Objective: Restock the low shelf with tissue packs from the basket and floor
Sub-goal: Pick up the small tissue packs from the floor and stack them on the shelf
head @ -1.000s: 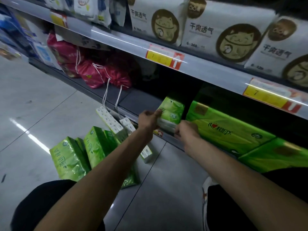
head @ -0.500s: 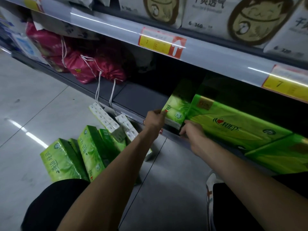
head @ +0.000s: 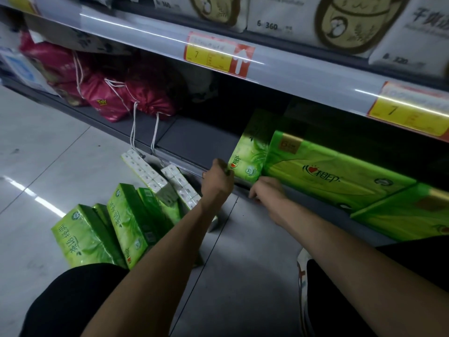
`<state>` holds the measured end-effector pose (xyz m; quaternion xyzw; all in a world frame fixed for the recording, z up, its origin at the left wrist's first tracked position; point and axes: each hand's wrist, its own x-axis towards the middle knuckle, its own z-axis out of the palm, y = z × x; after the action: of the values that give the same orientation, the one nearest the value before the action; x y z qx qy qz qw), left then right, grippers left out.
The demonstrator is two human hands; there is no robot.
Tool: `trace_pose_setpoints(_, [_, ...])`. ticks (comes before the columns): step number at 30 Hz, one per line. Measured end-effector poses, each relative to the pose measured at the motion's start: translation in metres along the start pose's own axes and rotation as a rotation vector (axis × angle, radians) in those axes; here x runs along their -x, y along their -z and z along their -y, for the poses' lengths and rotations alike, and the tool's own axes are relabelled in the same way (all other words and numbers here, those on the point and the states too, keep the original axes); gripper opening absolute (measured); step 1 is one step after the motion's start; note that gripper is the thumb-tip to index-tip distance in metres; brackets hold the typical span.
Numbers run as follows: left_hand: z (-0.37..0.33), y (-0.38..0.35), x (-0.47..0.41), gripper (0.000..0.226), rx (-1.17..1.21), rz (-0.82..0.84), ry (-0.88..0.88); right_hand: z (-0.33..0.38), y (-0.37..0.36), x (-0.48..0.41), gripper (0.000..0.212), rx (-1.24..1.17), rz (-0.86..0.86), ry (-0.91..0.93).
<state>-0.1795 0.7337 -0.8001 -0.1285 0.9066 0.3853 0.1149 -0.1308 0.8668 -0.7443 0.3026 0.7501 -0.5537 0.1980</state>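
A green tissue pack (head: 249,158) stands tilted on the low shelf (head: 194,142), against a large green pack (head: 328,176) lying to its right. My left hand (head: 218,177) grips the tilted pack's lower left end with curled fingers. My right hand (head: 266,190) is blurred at the shelf's front lip just under the pack's lower right corner; its hold is unclear. On the floor to the left, several green tissue packs (head: 82,237) stand together with white multi-packs (head: 145,172) leaning behind them. No basket is in view.
Red drawstring bags (head: 109,98) fill the left part of the low shelf, cords hanging over its edge. Another green pack (head: 401,210) lies far right. The upper shelf rail with a yellow price tag (head: 209,54) overhangs close above. My knees (head: 73,300) are low in view.
The tilted green pack has gone further back onto the low shelf, against the large pack. Both hands followed it forward, and my right hand has dropped slightly to the shelf lip.
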Motion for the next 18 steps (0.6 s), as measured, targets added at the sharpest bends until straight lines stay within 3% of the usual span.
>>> trace_pose_setpoints(8, [0.003,0.010,0.012,0.044,-0.113,0.012,-0.063,-0.004,-0.007,0.005,0.019,0.019,-0.005,-0.003])
trace_pose_setpoints(13, [0.006,0.012,0.022,0.052,-0.105,0.033,-0.070,-0.008,-0.008,0.005,0.012,0.033,0.016,0.006])
trace_pose_setpoints(18, [0.006,0.015,0.038,0.060,-0.082,0.095,-0.123,-0.007,-0.007,0.011,0.035,0.071,0.059,-0.024])
